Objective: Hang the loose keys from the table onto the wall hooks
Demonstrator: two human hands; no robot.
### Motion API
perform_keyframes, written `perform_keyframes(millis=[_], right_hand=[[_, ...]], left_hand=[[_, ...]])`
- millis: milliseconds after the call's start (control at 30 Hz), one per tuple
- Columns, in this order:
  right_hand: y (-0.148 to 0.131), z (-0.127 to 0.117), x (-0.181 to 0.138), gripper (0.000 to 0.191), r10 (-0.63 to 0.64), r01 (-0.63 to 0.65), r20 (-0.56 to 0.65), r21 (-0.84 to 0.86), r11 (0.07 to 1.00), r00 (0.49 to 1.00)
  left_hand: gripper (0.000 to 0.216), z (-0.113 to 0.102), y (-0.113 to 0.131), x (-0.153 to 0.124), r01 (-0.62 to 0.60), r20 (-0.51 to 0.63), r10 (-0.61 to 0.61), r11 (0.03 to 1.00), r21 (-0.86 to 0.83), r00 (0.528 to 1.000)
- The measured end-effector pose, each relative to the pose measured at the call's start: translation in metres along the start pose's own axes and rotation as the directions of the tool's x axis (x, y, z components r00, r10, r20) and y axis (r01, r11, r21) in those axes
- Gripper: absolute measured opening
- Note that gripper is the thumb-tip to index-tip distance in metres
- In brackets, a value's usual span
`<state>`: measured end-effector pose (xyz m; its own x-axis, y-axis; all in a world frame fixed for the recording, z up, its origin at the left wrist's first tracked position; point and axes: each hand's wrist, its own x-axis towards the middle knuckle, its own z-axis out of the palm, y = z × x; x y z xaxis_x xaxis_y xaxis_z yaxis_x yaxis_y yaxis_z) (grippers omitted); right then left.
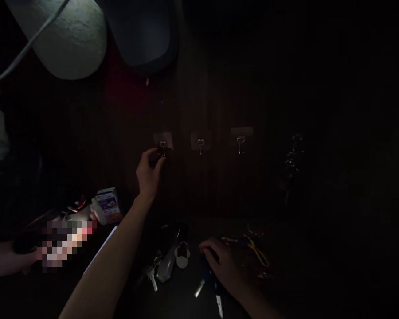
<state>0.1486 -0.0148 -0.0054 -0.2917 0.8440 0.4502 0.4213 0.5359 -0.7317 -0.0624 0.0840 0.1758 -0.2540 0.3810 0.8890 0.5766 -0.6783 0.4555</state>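
Dark scene: right hand on keys on the table, left hand pinching at a wall hook
Nearest, right hand [221, 263] lies palm down on the dark table [174, 303], fingers curled over loose keys [208, 285], too dark to tell whether it grips them; just left of it a key set with a white fob [182, 256], just right a yellow cord [258, 253]; at far left edge another hand [3, 261] by a blurred patch, small box [107, 204] beyond it; further up, left hand [149, 173] is raised to the wall, thumb and fingers closed together on a dark ring [161, 152] at the left hook [163, 143], hung or only touching cannot tell; middle hook [200, 144] and right hook [241, 144] stand in a row to its right, a hanging bunch [292, 155] well right of them
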Motion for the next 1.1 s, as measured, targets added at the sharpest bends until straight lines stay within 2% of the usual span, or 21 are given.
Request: perform_keyframes(millis=[367, 500, 800, 1100], right_hand=[[-0.008, -0.004, 0.001, 0.019, 0.034, -0.035, 0.062, 0.016, 0.999, 0.997], [-0.01, -0.005, 0.0, 0.019, 0.024, -0.025, 0.071, 0.01, 1.0, 0.997], [-0.006, -0.003, 0.0, 0.019, 0.001, -0.002, 0.085, 0.005, 1.0, 0.996], [-0.004, 0.0, 0.0, 0.018, 0.001, -0.001, 0.074, 0.002, 1.0, 0.997]], left_hand=[[0.028, 0.011, -0.011, -0.003, 0.013, -0.027, -0.01, 0.992, 0.125, 1.0], [0.03, 0.013, -0.014, -0.009, 0.009, -0.018, -0.008, 0.993, 0.113, 1.0], [0.037, 0.009, -0.023, -0.028, 0.132, 0.035, -0.135, 0.989, 0.065, 0.99], [0.039, -0.015, -0.04, -0.077, 0.305, 0.125, -0.312, 0.95, 0.073, 0.942]])
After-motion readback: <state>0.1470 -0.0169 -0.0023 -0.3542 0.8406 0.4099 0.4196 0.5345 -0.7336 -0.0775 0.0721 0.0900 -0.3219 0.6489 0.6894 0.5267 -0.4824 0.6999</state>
